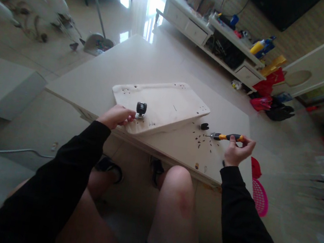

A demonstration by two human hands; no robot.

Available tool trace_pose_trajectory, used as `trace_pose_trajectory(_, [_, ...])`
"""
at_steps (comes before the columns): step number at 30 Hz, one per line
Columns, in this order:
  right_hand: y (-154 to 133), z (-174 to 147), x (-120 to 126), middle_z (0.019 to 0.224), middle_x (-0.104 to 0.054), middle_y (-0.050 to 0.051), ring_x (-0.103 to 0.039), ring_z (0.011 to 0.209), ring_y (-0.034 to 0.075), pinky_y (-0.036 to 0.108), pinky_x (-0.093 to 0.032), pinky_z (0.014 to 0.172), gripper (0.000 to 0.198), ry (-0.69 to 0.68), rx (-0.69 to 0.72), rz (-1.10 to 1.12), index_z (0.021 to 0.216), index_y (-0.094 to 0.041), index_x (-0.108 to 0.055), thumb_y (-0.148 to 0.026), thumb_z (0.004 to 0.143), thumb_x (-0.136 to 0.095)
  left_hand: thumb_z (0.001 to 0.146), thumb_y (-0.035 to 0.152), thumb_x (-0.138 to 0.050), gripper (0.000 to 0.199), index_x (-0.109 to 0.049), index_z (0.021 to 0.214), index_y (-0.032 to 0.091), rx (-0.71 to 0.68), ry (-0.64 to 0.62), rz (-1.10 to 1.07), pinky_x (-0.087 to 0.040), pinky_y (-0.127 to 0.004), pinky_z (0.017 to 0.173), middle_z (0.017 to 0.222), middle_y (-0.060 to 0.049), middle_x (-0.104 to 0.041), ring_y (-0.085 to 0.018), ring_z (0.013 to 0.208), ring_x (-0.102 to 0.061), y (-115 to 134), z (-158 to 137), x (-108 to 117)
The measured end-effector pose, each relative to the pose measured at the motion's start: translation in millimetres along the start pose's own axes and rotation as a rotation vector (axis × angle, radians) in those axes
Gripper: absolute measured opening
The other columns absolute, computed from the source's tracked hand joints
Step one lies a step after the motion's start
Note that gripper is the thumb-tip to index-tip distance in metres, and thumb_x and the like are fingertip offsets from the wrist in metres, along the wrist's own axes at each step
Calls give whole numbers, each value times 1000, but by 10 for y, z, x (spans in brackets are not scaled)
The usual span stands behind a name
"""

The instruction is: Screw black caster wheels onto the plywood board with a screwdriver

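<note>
A white board (164,105) with rounded corners and small holes at its corners lies at an angle on the table. On its near left corner stands a caster (141,108) with black wheels and a metal base. My left hand (117,116) is closed, its fingertips pinching the caster's base. To the right, my right hand (238,150) grips a screwdriver (225,137) by its yellow and black handle. The shaft points left at the scattered dark screws (199,140) on the tabletop. Beside them lies a black wheel-like piece (204,126).
The pale table (96,75) reaches away in front of my knees. A pink basket (260,197) stands by its right edge. Behind are a long-handled dustpan (96,44) and a white TV cabinet (193,31). A white box (5,86) sits at left.
</note>
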State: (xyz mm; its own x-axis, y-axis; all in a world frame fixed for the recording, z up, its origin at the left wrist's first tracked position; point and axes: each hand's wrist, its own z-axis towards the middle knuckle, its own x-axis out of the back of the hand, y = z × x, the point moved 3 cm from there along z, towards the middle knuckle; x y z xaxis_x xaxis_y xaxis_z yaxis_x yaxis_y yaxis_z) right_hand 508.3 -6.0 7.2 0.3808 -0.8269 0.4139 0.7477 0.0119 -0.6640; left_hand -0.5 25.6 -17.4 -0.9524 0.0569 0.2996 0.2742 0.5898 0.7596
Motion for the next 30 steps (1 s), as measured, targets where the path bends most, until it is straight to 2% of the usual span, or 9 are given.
trace_pose_trajectory(7, [39, -9, 40, 114, -63, 10, -66, 108, 22, 47, -61, 105, 39, 37, -12, -8, 103, -19, -54, -26, 71, -75, 64, 18, -77, 21, -71, 84, 16, -3, -29, 32, -30, -22, 42, 52, 0, -51, -12, 47, -43, -19, 11, -2])
trace_pose_trajectory(12, [0, -42, 69, 113, -63, 10, -66, 106, 22, 47, -61, 105, 38, 65, -28, 1, 101, -19, -53, -23, 71, -76, 66, 14, -76, 14, -64, 73, 16, -5, 2, -33, -30, -21, 44, 58, -1, -56, -10, 50, -45, -51, 42, 2])
trace_pose_trajectory(16, [-102, -65, 186, 115, -61, 11, -66, 110, 23, 48, -60, 109, 38, 136, -26, 26, 101, -19, -51, -23, 73, -75, 67, 9, -71, 12, -61, 66, 15, -7, -3, -95, -31, -22, 46, 62, -3, -60, -9, 50, -46, -76, 77, -11])
trace_pose_trajectory(19, [-260, -97, 306, 119, -62, 12, -67, 112, 23, 47, -62, 104, 41, 141, -18, 62, 107, -17, -53, -26, 75, -76, 66, 8, -69, 12, -60, 63, 15, 4, 23, -100, -31, -23, 46, 62, -3, -61, -9, 49, -46, -76, 79, -16])
trace_pose_trajectory(22, [-499, -140, 373, 121, -65, 13, -69, 107, 23, 43, -65, 92, 45, 83, 6, 119, 113, -17, -59, -29, 75, -79, 66, 8, -68, 13, -60, 59, 15, 7, 34, -104, -31, -24, 46, 60, -4, -60, -10, 48, -46, -63, 60, -21])
trace_pose_trajectory(24, [-695, -175, 361, 122, -65, 12, -70, 108, 23, 41, -65, 92, 45, 32, 38, 167, 117, -18, -62, -33, 78, -79, 68, 8, -67, 15, -60, 56, 14, -3, 34, -103, -30, -24, 45, 58, -4, -59, -10, 48, -46, -55, 49, -24])
trace_pose_trajectory(26, [-915, -227, 290, 124, -65, 11, -70, 110, 21, 40, -65, 96, 43, -47, 81, 231, 122, -22, -62, -36, 84, -74, 69, 9, -67, 17, -60, 55, 14, -13, 33, -102, -29, -24, 44, 56, -4, -58, -11, 48, -46, -56, 50, -27])
trace_pose_trajectory(30, [-1407, -434, 1, 132, -64, 8, -68, 102, 16, 38, -64, 89, 39, -317, 161, 382, 135, -29, -55, -35, 97, -55, 68, 8, -68, 17, -60, 53, 15, -22, 34, -104, -26, -24, 42, 54, -4, -57, -10, 46, -43, -74, 73, -32])
